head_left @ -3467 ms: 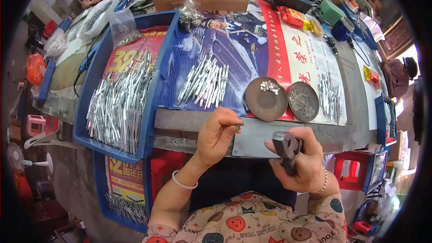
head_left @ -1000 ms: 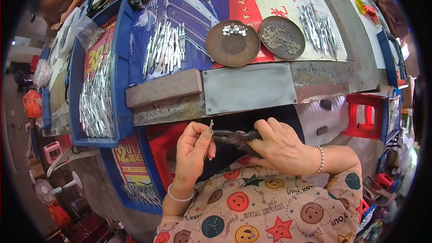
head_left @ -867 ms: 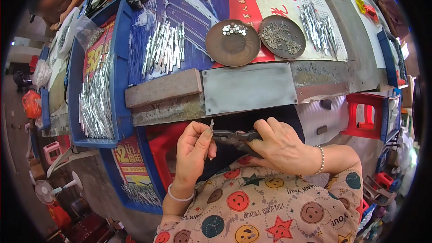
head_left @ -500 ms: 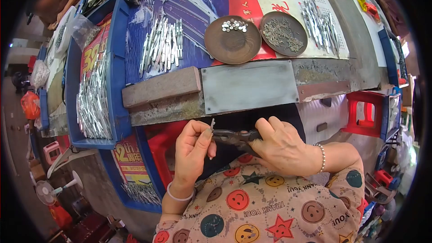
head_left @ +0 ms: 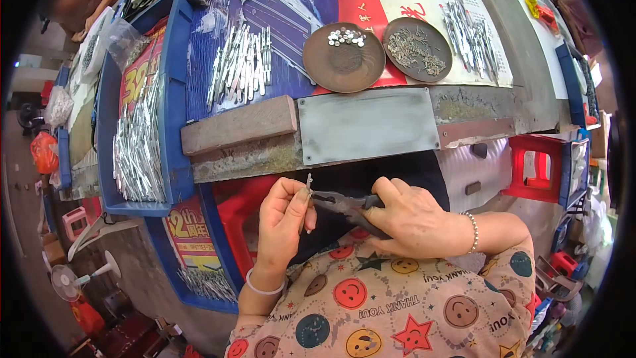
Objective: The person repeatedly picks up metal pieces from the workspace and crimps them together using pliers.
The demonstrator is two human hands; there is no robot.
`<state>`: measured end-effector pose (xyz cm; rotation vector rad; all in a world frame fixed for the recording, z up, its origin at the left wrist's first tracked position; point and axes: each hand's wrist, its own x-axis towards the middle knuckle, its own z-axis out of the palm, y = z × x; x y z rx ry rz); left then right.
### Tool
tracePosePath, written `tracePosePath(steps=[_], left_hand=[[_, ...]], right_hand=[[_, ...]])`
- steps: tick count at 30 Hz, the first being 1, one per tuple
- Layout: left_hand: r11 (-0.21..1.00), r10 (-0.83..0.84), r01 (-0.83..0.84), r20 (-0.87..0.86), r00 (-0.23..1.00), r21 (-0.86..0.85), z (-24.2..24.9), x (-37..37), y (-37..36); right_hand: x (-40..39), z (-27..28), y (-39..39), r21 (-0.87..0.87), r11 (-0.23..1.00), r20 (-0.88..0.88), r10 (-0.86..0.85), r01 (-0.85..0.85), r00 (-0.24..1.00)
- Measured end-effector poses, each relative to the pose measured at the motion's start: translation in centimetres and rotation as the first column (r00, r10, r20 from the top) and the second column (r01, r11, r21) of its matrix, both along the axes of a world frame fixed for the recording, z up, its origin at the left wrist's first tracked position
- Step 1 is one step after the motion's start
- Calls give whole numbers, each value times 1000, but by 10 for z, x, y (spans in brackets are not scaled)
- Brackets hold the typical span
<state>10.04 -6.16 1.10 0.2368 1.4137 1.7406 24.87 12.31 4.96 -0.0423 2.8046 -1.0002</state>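
My left hand [head_left: 283, 215] pinches a slim metal strip [head_left: 309, 180] between thumb and forefinger, its end sticking up above the fingertips. A pair of pliers [head_left: 341, 204] with dark handles is gripped in my right hand [head_left: 417, 219]. The plier jaws point left, their tips right at the strip beside my left thumb. Both hands are over my lap, just in front of the bench edge. The lower part of the strip is hidden by my fingers.
On the bench lie a metal plate [head_left: 368, 126], a wooden block [head_left: 238, 126], a dish of small round silver pieces [head_left: 344, 69], a dish of tiny pins [head_left: 419, 63] and piles of metal strips [head_left: 242, 69]. A blue bin [head_left: 175, 166] stands left. A person [head_left: 93, 0] sits far left.
The plier handles have spread apart, with one handle now showing lower under my right hand. My left hand has barely shifted and keeps the strip.
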Motion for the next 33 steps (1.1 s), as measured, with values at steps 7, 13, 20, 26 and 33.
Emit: tracePosePath(steps=[7, 13, 20, 26, 33], left_hand=[[1000, -25, 24, 29, 999, 9, 3, -3, -4], [999, -39, 39, 7, 999, 0, 0, -4, -4], [1000, -12, 11, -60, 998, -16, -4, -3, -4], [999, 31, -32, -75, 997, -9, 1, 1, -5], [956, 281, -285, -64, 958, -68, -8, -3, -70]], right_hand=[[-3, -3, -1, 107, 994, -107, 20, -8, 994], [-5, -3, -4, 221, 975, -1, 29, -28, 1000], [-13, 2, -1, -50, 999, 141, 22, -15, 990], [-11, -30, 4, -846, 502, 335, 245, 177, 910], [-5, 10, -11, -457, 867, 445, 30, 198, 895]])
